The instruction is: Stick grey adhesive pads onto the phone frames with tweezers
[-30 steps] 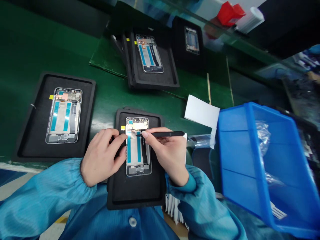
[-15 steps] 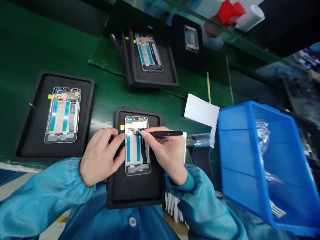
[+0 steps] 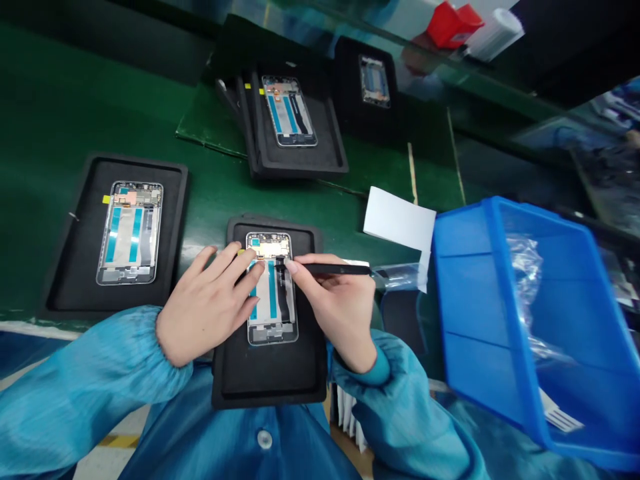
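Note:
An open phone frame point(image 3: 273, 313) with teal strips lies in a black foam tray point(image 3: 273, 377) right in front of me. My left hand point(image 3: 207, 307) rests flat on the frame's left side, fingers stretched out and pressing near its top. My right hand point(image 3: 335, 310) is closed on a thin black stylus point(image 3: 333, 269), held level. The stylus tip touches the upper part of the frame, near the circuit board.
A second phone frame point(image 3: 130, 231) lies in a black tray point(image 3: 75, 280) to the left. Two more trays with frames point(image 3: 289, 110) sit farther back on the green mat point(image 3: 210, 193). A blue bin point(image 3: 520, 320) holding plastic bags stands at the right, beside a white card point(image 3: 400, 220).
My left hand's fingers have straightened and slid up along the frame's left side. The stylus tip has shifted slightly right on the frame. The view has moved a little.

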Tool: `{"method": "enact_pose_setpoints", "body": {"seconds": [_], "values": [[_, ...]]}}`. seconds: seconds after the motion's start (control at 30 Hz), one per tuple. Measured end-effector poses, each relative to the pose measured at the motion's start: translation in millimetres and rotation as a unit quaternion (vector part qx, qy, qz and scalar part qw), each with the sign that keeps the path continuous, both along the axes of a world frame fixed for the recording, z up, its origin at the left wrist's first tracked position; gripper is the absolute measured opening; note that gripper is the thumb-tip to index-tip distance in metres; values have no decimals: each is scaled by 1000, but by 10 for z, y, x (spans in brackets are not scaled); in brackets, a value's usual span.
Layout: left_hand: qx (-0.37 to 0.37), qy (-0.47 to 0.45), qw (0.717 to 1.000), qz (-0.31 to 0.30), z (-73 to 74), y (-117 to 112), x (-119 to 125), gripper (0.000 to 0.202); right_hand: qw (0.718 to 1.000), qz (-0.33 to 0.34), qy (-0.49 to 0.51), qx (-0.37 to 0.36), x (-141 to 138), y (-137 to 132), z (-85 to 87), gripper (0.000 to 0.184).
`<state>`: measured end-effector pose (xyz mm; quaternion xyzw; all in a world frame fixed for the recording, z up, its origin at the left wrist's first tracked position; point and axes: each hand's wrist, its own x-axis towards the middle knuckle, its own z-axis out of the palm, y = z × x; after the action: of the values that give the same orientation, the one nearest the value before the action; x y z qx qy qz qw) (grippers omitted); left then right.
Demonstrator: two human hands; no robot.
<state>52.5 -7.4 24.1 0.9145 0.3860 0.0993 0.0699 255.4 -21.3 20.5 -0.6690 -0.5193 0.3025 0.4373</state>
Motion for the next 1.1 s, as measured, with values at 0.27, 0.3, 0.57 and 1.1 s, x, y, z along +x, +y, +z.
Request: {"method": "enact_pose_setpoints", "body": {"seconds": [0.27, 0.3, 0.57, 1.1], "values": [[-5, 32, 999, -34, 24, 87, -66, 42, 999, -43, 22, -12, 126, -386, 86, 10], [-8, 30, 998, -46, 24, 90, -90, 40, 998, -45, 30, -10, 148, -429, 88, 9], [14, 31, 999, -17, 19, 19, -141, 46, 993, -70, 95, 5, 328, -680, 37, 9], [-140, -75, 927, 339, 58, -507, 15, 34, 961, -69, 263, 39, 190, -1144, -157, 7]]}}
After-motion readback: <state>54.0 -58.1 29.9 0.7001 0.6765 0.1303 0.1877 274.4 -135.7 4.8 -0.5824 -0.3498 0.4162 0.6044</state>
